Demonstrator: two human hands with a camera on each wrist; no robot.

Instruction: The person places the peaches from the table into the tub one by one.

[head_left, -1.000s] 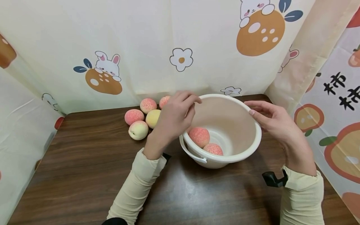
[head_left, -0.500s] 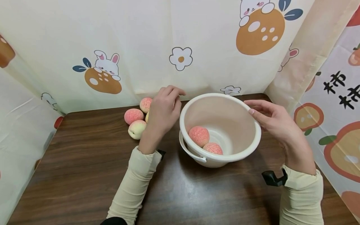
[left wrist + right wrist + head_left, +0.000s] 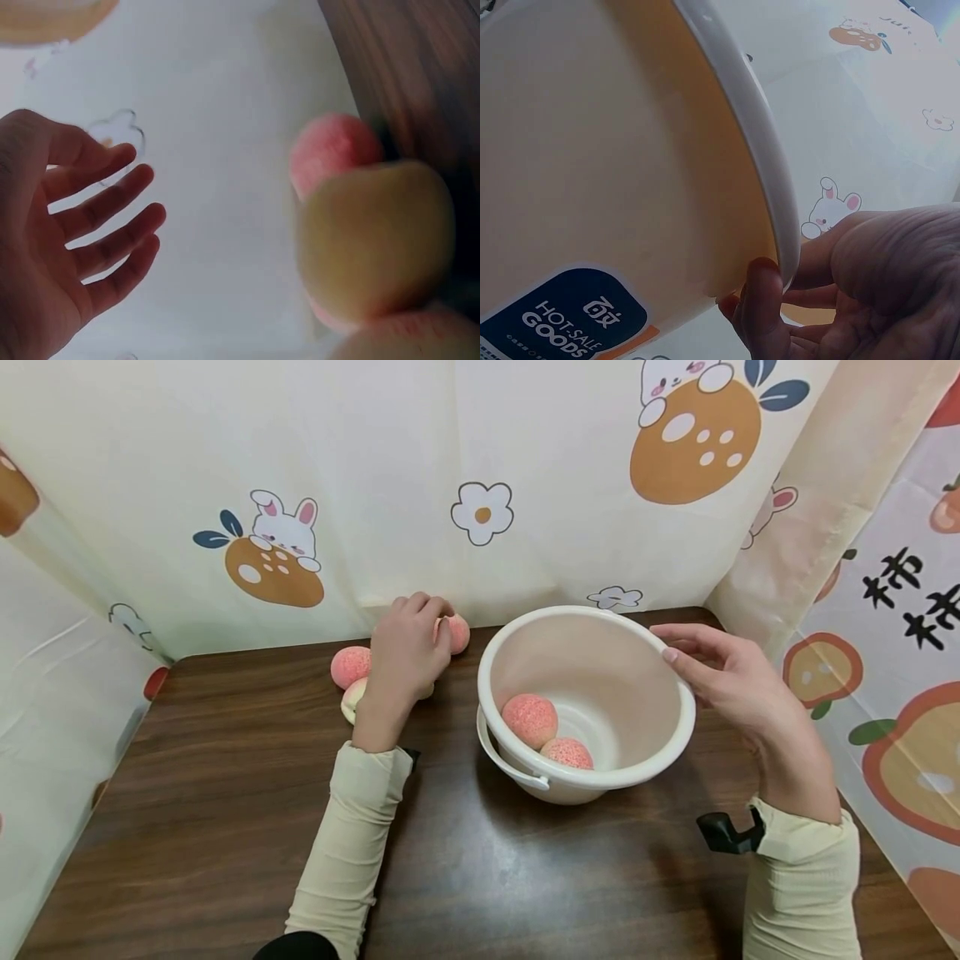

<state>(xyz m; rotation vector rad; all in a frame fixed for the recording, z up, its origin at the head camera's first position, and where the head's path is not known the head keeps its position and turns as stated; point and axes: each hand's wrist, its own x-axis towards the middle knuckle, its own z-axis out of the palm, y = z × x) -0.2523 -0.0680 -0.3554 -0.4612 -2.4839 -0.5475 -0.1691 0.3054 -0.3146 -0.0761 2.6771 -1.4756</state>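
Observation:
In the head view, my left hand [image 3: 408, 647] hangs over a cluster of peaches at the back of the table, its fingers loosely bent with nothing in them. A pink peach [image 3: 456, 633] shows just past its fingertips; another pink peach [image 3: 350, 667] and a pale peach [image 3: 352, 700] lie to its left. The left wrist view shows a yellow peach [image 3: 375, 240] up close, apart from the fingers. My right hand [image 3: 738, 685] holds the rim of a cream bucket [image 3: 615, 677] at its right side. Inside lie two pink peaches [image 3: 530, 721], low at the left.
The dark wood table [image 3: 225, 827] meets a printed curtain [image 3: 375, 485] at the back. The bucket's white handle [image 3: 517, 772] hangs down along its front left. A dark blue label [image 3: 570, 315] shows on the bucket in the right wrist view.
My left hand has moved left from beside the bucket's rim to over the peaches, uncovering the pink one at the back. The right hand and bucket have stayed put.

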